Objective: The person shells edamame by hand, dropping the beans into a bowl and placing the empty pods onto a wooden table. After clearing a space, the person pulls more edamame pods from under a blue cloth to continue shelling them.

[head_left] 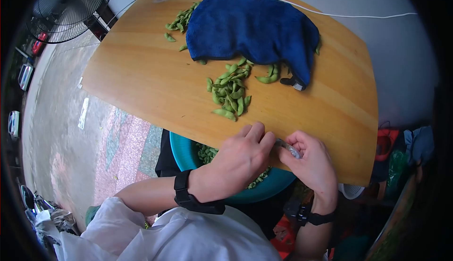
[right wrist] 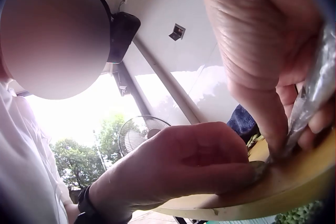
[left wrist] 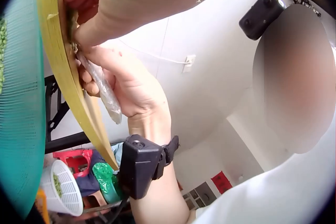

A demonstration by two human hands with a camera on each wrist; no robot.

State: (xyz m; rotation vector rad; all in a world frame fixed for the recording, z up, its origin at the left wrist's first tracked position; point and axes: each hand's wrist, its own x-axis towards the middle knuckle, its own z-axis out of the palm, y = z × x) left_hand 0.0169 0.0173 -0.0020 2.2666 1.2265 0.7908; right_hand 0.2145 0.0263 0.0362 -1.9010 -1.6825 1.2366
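Near the table's front edge, my left hand (head_left: pixel 238 159) pinches a green soybean pod (right wrist: pixel 257 168), mostly hidden by the fingers. Beside it, my right hand (head_left: pixel 314 162) grips a slim tool wrapped in clear plastic (left wrist: pixel 105 94), its tip down at the left fingertips. The kind of tool does not show. A loose pile of green soybean pods (head_left: pixel 230 90) lies on the wooden table (head_left: pixel 141 77) beyond my left hand. Below the edge is a teal basin (head_left: pixel 178 150) with green beans (head_left: pixel 206 153) in it, partly covered by my left arm.
A blue cloth (head_left: pixel 250 25) covers the back of the table, with more pods (head_left: pixel 181 19) sticking out at its left. A white cable (head_left: pixel 302 7) runs along the wall side. A fan (head_left: pixel 71 6) stands at the far left; a white basket (left wrist: pixel 62 187) sits low on the right.
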